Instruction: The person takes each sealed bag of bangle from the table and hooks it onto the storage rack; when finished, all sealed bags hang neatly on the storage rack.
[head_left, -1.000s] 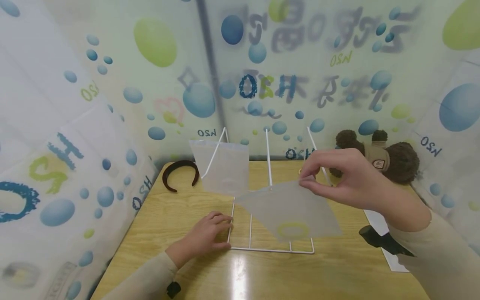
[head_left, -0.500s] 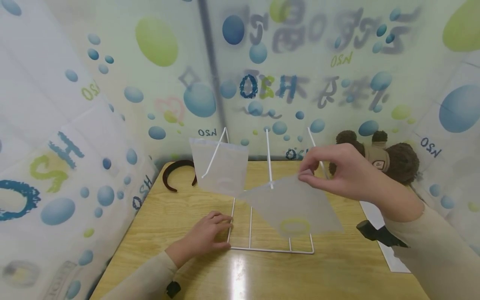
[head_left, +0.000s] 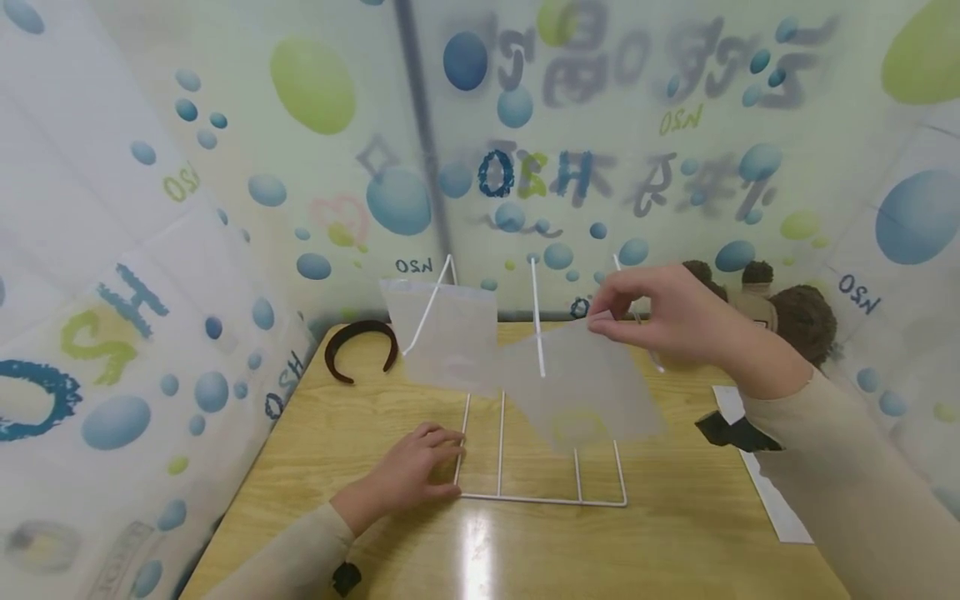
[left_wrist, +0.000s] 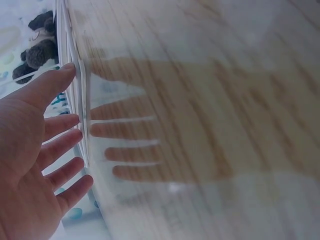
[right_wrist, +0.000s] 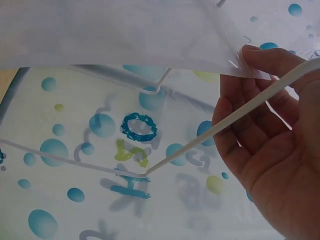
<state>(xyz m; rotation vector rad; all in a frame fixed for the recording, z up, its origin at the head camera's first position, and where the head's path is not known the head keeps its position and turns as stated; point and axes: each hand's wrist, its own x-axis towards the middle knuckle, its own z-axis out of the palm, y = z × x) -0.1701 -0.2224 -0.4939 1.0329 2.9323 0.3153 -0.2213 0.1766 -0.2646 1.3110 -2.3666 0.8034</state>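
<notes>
My right hand (head_left: 675, 325) pinches the top corner of a translucent plastic bag (head_left: 600, 375) between thumb and fingers. A yellow ring (head_left: 577, 427) shows faintly inside it. The bag hangs tilted at the middle prong (head_left: 536, 308) of a white wire rack (head_left: 540, 500); I cannot tell whether it is threaded on. A second translucent bag (head_left: 450, 342) hangs at the left prong (head_left: 427, 308). My left hand (head_left: 408, 467) touches the rack's left base rod, its fingers fairly straight in the left wrist view. In the right wrist view, a white prong (right_wrist: 240, 112) crosses before my right hand.
A dark headband (head_left: 337, 342) lies at the back left of the wooden table (head_left: 360, 550). A brown plush bear (head_left: 802, 321) lies at the back right. A white sheet (head_left: 776, 500) is partly under the right forearm. Patterned walls enclose the table.
My right hand has moved up and slightly left with the bag, away from me. The bag's lower edge has risen off the front of the rack base. My left hand stays put.
</notes>
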